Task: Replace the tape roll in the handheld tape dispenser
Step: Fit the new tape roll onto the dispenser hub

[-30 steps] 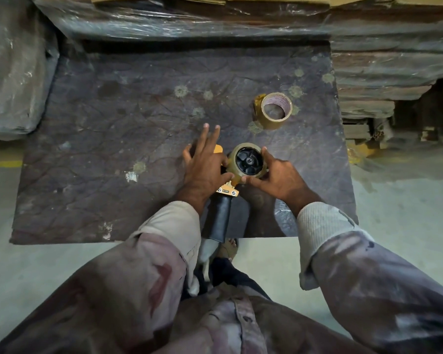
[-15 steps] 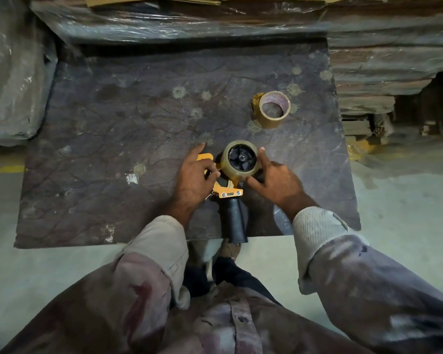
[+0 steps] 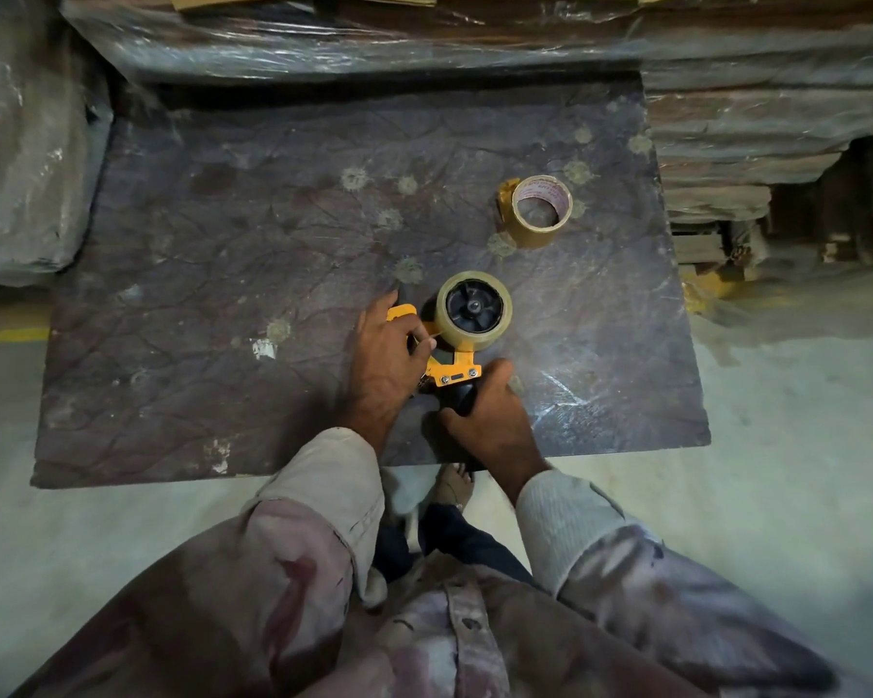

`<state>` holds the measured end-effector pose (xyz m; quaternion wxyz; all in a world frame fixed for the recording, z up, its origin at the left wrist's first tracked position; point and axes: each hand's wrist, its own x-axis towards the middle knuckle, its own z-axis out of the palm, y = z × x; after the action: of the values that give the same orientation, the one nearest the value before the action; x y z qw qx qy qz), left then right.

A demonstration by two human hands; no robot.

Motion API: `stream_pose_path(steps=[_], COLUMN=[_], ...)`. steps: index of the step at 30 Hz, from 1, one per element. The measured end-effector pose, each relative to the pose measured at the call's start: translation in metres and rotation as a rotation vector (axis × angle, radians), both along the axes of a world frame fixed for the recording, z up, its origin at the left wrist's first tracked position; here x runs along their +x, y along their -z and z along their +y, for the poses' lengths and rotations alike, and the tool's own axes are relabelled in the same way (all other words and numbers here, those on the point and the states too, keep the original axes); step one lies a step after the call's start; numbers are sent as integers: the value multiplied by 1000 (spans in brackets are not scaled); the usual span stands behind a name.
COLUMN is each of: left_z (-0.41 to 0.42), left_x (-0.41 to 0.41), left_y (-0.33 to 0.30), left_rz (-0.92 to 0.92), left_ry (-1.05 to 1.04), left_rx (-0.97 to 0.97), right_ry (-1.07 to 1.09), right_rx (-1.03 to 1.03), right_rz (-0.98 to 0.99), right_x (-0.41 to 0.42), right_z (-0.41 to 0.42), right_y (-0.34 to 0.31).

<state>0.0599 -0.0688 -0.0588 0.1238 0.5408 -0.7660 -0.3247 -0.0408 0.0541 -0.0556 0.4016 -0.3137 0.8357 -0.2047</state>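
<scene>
Dispenser point(image 3: 454, 367) under both hands, fresh roll point(image 3: 475, 310) already seated on its hub.

From my seat, taking the dispenser as the landmark and reading left to right: my left hand point(image 3: 386, 360) lies against its left side, fingers curled on the yellow front end, apparently pinching the tape's loose end, though that part is too small to be sure. The roll stands on the hub just above the yellow frame. My right hand point(image 3: 490, 420) is clenched around the black handle just below the frame. Up and to the right, well apart, the old roll point(image 3: 540, 210) lies flat on the slab point(image 3: 223, 274). I judge the dispenser light and rigid, best held by the handle; the tape is thin and sticky, and the cutter edge is worth avoiding.
</scene>
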Motion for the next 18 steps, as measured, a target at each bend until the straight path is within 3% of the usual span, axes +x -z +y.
stream_pose_path(steps=[5,11,18], left_z=[2,-1,-13], left_x=[1,-3,-5], left_y=[-9,-25,-38], left_rz=[-135,-170,-49], left_ry=[96,24,95], left_rx=[-118,-159,-117], right_ry=[-19,-63,-66], right_rx=[-35,-93,-82], right_rz=[-47,-13,81], right_x=[2,3,-1], right_z=[-7,-14,-25], right_y=[3,-5,-16])
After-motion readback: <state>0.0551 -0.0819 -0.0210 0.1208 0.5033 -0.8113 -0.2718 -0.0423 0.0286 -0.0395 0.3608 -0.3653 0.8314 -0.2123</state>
